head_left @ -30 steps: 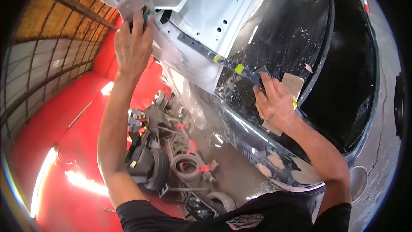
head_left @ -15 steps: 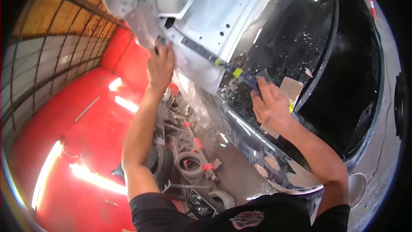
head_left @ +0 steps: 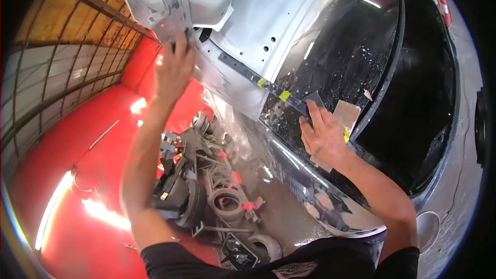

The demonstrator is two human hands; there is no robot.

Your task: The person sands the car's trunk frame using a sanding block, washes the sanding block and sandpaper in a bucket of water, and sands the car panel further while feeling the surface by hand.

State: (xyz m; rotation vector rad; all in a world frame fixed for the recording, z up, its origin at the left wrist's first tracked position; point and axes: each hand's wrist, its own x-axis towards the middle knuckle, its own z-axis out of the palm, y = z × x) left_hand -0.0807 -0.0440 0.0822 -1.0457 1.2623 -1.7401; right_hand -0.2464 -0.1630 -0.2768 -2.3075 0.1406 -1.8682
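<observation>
My left hand (head_left: 175, 70) is blurred at the corner of the grey primed panel (head_left: 222, 70), its fingers bent round a small dark item I cannot make out. My right hand (head_left: 324, 132) lies on the car's black glass beside the lower edge, fingers stretched and slightly apart. Under its fingertips is a dark grey flat square (head_left: 313, 99). Beside that hand a beige rectangular piece (head_left: 347, 115) rests on the glass. A dark strip (head_left: 240, 65) with yellow-green tape (head_left: 284, 95) runs between the two hands.
Below the panel, loose car parts and a tyre (head_left: 192, 204) cover the floor next to a red wall (head_left: 67, 165). The car body (head_left: 294, 163) has bare and filled patches. A wire-grid wall (head_left: 62, 67) stands at the left.
My left hand has moved left and slightly up along the panel edge, away from the dark strip. My right hand stays on the glass, and the view has shifted slightly.
</observation>
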